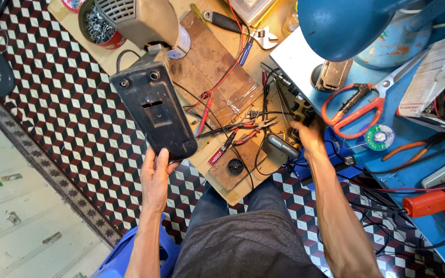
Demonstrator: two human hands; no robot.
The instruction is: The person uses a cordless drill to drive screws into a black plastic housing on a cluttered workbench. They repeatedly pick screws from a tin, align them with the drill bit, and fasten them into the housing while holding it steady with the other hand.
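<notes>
The left hand (156, 177) is seen nearest the camera, raised above the tiled floor (63, 103). Its fingers are curled around the near end of a dark oblong plastic base (153, 110), with the thumb laid on the rim, so the base is gripped and held tilted, its underside turned up. 2 round holes are seen at the far end of the base, and a rectangular recess lies near its middle. Just beyond the base, a beige ribbed appliance housing (142, 20) is joined to it.

To the right of that hand, a wooden board (217, 72) is laid across the lap, and small tools are scattered on it: red-handled pliers (248, 131), a red-handled screwdriver (221, 149) and small metal scissors (235, 100). A black round knob (235, 166) rests near the board's closest corner.

The right hand (307, 135) is stretched out to the board's right edge, among black wires. Its fingers are bent over a dark, yellow-marked object (301, 109); whether that object is pinched cannot be told.

Beyond the right hand, large orange-handled scissors (359, 108) lie on a blue bench (413, 154). Farther off, an adjustable wrench (243, 28) and a red can of screws (96, 23) are seen.
</notes>
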